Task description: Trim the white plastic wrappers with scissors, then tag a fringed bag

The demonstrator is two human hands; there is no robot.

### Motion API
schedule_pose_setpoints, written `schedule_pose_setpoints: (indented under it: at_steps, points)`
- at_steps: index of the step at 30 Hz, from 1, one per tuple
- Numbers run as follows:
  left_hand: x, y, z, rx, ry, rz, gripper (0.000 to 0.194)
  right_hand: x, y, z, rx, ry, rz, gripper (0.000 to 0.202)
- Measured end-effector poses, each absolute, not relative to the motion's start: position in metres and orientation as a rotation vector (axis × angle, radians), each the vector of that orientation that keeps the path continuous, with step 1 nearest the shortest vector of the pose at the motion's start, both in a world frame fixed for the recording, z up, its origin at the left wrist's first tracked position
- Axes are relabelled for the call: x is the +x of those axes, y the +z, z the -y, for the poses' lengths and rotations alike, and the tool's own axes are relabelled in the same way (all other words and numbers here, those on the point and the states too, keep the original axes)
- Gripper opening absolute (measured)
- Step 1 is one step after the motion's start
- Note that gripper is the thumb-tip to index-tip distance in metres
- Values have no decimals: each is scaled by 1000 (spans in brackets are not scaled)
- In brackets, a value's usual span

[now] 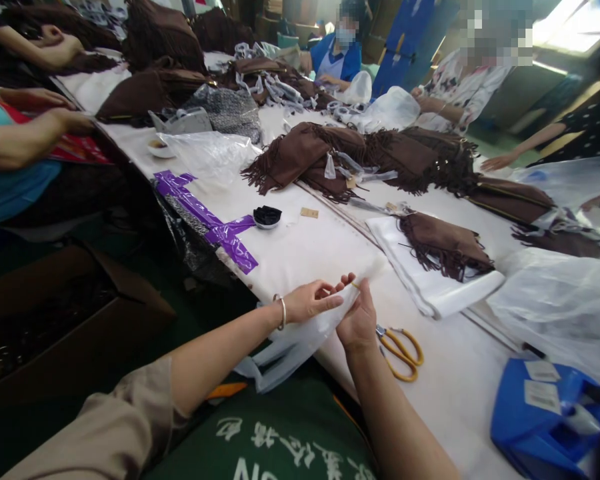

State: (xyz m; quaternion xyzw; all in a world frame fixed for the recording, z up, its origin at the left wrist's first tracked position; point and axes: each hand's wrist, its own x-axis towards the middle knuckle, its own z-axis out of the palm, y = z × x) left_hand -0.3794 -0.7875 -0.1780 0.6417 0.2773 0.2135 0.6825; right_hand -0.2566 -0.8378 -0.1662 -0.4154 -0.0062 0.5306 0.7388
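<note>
Here, largest to smallest:

- Long white table (300,260), running from near right to far left, crowded with work.
- Heap of brown fringed pieces (360,157) across the middle and far side, apparently unpacked; more brown ones further left.
- Loose clear plastic sheets (555,307) piled at the right edge.
- Stack of white bags (430,280) right of centre, one brown fringed piece (445,247) lying on top, not yet inside anything.
- Blue tape dispenser (545,413) at near right, apart from the hands.
- Strips of purple tape (205,217) stuck along the left table edge.
- Thin plastic bag (295,337) at the near edge, hanging partly off the table, held between both hands; looks empty, so judged at an early stage of bagging, with opening and filling left.
- Left hand (307,301), bracelet at the wrist, fingers closed in a pinch on the bag's top edge.
- Right hand (359,319), fingers curled shut on the same edge, touching the left fingertips.
- Yellow-handled scissors (400,350) just right of the right hand, lying flat.
- Small dish of dark bits (267,216) and a tan tag (309,213) further off.
- Other people's arms at far left and far right, well apart.
- Nothing lying between the hands and the stack.
</note>
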Motion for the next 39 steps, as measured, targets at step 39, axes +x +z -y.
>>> schedule_pose_setpoints:
  at_steps: [39]
  points:
    - [-410,-226,834,418,-172,-198,28,-231,-184,780,-1278,1057,279,29]
